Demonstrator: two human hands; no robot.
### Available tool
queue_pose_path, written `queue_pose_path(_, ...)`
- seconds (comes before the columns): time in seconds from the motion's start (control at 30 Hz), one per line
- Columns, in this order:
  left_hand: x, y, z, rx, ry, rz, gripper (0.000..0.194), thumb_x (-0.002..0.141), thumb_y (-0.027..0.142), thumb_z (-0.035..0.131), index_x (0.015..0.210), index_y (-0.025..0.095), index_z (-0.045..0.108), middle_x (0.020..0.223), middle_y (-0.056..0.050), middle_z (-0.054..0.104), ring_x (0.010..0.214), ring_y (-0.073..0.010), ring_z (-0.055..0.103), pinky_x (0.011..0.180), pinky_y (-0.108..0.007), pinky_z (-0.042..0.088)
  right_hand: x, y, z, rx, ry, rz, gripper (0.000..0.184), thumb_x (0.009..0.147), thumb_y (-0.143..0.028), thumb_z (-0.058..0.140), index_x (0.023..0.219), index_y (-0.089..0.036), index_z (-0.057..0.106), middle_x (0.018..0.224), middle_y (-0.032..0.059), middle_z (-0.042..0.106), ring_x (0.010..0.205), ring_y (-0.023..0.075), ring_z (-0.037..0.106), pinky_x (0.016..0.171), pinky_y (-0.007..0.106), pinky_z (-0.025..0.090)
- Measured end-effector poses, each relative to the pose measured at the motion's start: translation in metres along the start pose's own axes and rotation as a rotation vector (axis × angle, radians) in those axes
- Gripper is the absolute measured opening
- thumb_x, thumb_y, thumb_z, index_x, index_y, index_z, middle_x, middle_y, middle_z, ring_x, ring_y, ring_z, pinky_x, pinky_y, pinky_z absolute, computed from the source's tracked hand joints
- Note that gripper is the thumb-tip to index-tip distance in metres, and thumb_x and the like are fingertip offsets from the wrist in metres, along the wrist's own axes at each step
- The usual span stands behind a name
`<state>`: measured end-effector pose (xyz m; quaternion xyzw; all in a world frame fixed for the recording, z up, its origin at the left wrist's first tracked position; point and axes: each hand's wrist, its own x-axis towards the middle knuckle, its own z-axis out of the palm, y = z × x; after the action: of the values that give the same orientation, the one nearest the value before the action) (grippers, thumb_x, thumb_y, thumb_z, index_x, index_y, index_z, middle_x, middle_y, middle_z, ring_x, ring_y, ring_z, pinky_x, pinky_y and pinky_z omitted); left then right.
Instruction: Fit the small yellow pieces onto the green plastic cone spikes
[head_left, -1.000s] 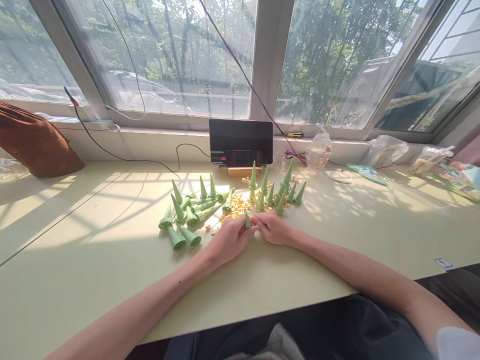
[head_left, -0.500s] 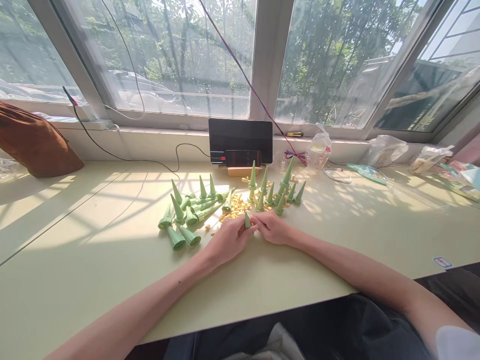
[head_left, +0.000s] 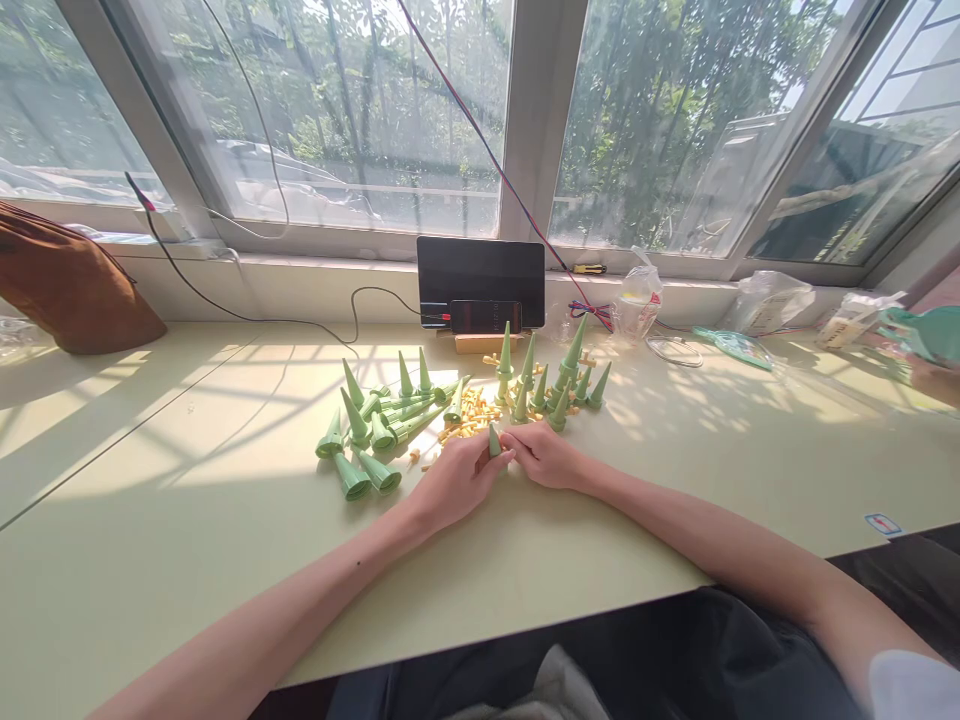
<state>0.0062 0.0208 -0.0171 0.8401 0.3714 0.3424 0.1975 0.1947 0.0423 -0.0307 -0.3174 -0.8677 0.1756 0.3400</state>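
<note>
Wrapped around a small green plastic cone (head_left: 493, 440), my left hand (head_left: 459, 475) holds it tip up. My right hand (head_left: 551, 455) is closed in a pinch right beside that cone, its fingertips meeting those of the left. What the right fingers grip is hidden. Just beyond both hands lies a heap of small yellow-orange pegs (head_left: 472, 408). To the left are several hollow green cones (head_left: 382, 470), some standing and some lying down. Behind my right hand stand several green cones (head_left: 571, 350) on collared bases, with yellow pegs poking out near some of them.
A tablet (head_left: 480, 265) and a phone (head_left: 486, 317) lean on a small stand at the window. A brown bag (head_left: 75, 280) sits at far left. Plastic bags (head_left: 639, 300) and cables line the sill. A mint-green object (head_left: 926, 335) is at the right edge, beside a blurred hand.
At the right edge, the mint-green object and what looks like another person's hand have come into view. My own hands and the cone have hardly moved.
</note>
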Motion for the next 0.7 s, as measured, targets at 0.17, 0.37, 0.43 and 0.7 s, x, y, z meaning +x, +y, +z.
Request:
queue_pose_path(0.17, 0.0001, -0.0010, 0.0004, 0.013, -0.011, -0.023, 0.036, 0.092, 0.034, 0.051, 0.064, 0.020, 0.033, 0.053, 0.005, 0.042, 0.050, -0.0094, 0.035, 0.050, -0.023, 0.029, -0.0002, 0.0001, 0.0000, 0.000, 0.004, -0.001, 0.033, 0.097, -0.022, 0.035, 0.064, -0.018, 0.034, 0.058, -0.0047, 0.037, 0.053, 0.0083, 0.029, 0.053, 0.022, 0.025)
queue_pose_path(0.37, 0.0004, -0.0011, 0.0004, 0.000, 0.005, -0.014, 0.034, 0.090, 0.030, 0.053, 0.063, 0.019, 0.036, 0.053, 0.005, 0.044, 0.049, -0.0092, 0.036, 0.049, -0.024, 0.029, -0.0008, 0.0017, 0.0005, -0.012, -0.011, 0.001, 0.033, 0.097, -0.021, 0.035, 0.064, -0.018, 0.035, 0.059, -0.0042, 0.039, 0.053, 0.0086, 0.031, 0.053, 0.023, 0.025)
queue_pose_path(0.43, 0.0003, -0.0011, 0.0004, -0.001, 0.007, -0.011, 0.034, 0.090, 0.030, 0.053, 0.063, 0.019, 0.036, 0.053, 0.005, 0.044, 0.049, -0.0091, 0.035, 0.049, -0.024, 0.029, -0.0010, 0.0022, 0.0008, -0.014, -0.011, 0.001, 0.033, 0.097, -0.021, 0.035, 0.064, -0.018, 0.036, 0.059, -0.0041, 0.040, 0.053, 0.0086, 0.031, 0.053, 0.023, 0.026)
queue_pose_path(0.7, 0.0003, -0.0023, 0.0010, 0.016, -0.007, -0.016, 0.036, 0.092, 0.034, 0.052, 0.064, 0.020, 0.035, 0.053, 0.005, 0.043, 0.049, -0.0094, 0.035, 0.049, -0.024, 0.029, -0.0010, 0.0019, 0.0007, -0.007, -0.007, -0.002, 0.033, 0.098, -0.022, 0.034, 0.065, -0.018, 0.035, 0.059, -0.0043, 0.039, 0.053, 0.0086, 0.031, 0.054, 0.022, 0.026)
